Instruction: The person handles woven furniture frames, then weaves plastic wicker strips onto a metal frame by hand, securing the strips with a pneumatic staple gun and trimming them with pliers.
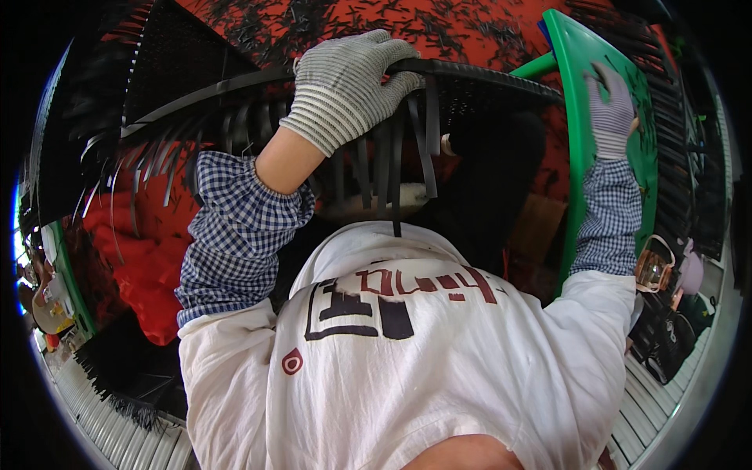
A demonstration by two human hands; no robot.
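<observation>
My left hand (345, 90), in a grey-striped knit glove, has its fingers wrapped over the upper edge of a black woven plastic-strip piece (486, 82). Long loose strips (395, 160) hang down from that edge in front of my body. Over to the right, my right hand (611, 110), gloved the same way, is at the top of a green plastic stool or small table (580, 180). Its fingers are curled, and whatever they may hold is too small to make out. Short dark scraps lie on the green surface beside it.
Many cut black strip ends are scattered over the red floor covering (470, 27). More black woven panels (184, 66) with fringed edges stand at the left. A red cloth or bag (149, 290) lies lower left. A clear cup-like container (652, 270) and a black bag (670, 345) sit at right.
</observation>
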